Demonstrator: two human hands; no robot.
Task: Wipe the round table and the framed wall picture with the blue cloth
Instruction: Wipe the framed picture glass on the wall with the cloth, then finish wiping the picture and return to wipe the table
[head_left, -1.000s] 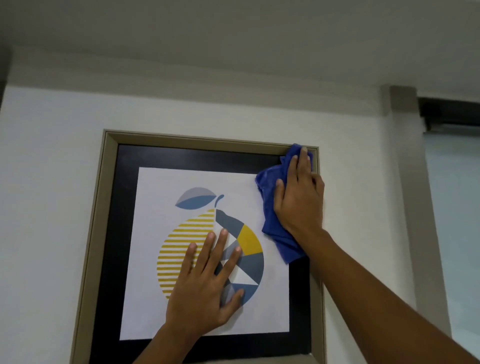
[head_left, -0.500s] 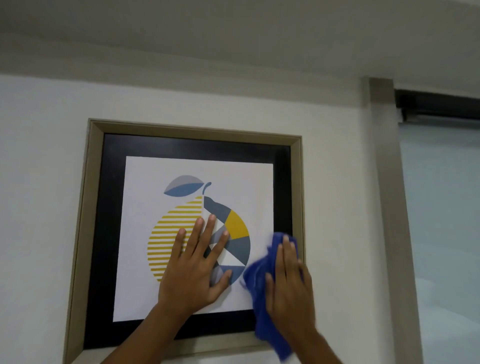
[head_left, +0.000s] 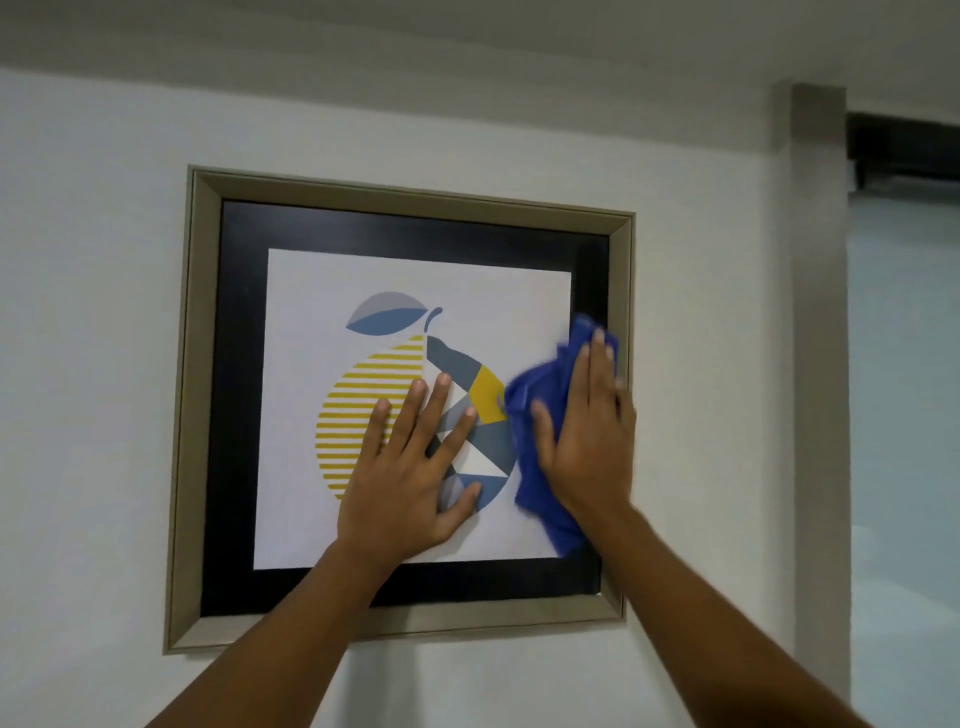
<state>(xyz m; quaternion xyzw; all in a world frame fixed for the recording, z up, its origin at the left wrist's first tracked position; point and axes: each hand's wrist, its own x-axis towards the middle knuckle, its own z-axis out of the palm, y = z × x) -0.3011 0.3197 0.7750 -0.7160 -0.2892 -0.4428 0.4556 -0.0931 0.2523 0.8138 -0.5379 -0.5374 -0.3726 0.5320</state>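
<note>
Head view of a framed wall picture (head_left: 400, 228) hung on a white wall (head_left: 93, 364). The frame is a beige moulding around a black mat, which surrounds a white print of a stylised fruit: yellow stripes on its left half, grey, blue and yellow facets on its right, and a blue-grey leaf above.

The left hand (head_left: 410, 478) lies flat on the print, palm against the surface and fingers spread apart, covering the lower middle of the fruit; it grips nothing. The left forearm rises from the bottom edge of the view and crosses the lower rail of the frame.

The right hand (head_left: 589, 441) is also flat, fingers extended and close together, and presses the blue cloth (head_left: 535, 415) against the right part of the picture. The cloth is bunched beneath the palm. It shows to the left of the hand, above the fingertips and below the wrist, and lies across the right edge of the print and the black mat, reaching close to the right rail of the frame. Its outline is slightly blurred. The two hands lie side by side, near each other but not touching.

A grey pilaster (head_left: 818, 364) and a pale window blind (head_left: 904, 415) stand to the right of the wall.
</note>
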